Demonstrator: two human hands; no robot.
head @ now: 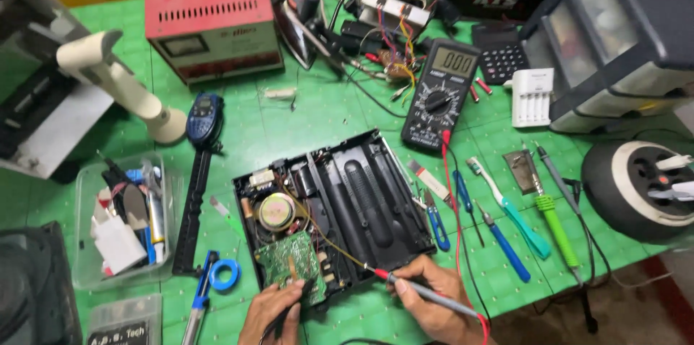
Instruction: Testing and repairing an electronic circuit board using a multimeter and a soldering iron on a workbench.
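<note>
The right hand point(426, 302) has its fingers closed in a pen-like grip around a red multimeter probe point(423, 290), the tip resting at the front edge of an opened black device case point(354, 200). The left hand point(271, 312) is closed on a black probe point(293, 302), its tip pressed down on the green circuit board point(289, 258) that sits in the case's near left corner. Just behind the board lies a small round speaker point(277, 211), and a thin wire runs across from there toward the red probe's tip. The rest of the case is taken up by long moulded black channels.

The red lead curls from the right hand up to a black digital multimeter point(439, 92) lying on the green tabletop point(318, 110) behind the case. To the right of the case lie blue-handled cutters point(436, 222), a toothbrush point(510, 211), a blue screwdriver point(506, 244) and a green-handled screwdriver point(557, 226). To the left stand a clear plastic tub of odds and ends point(123, 222), a roll of blue tape point(225, 273) and a blue handheld gadget point(204, 117). Farther back are a red metal box point(210, 13), a clothes iron point(293, 2), a calculator point(501, 59) and a white battery charger point(532, 97).
</note>
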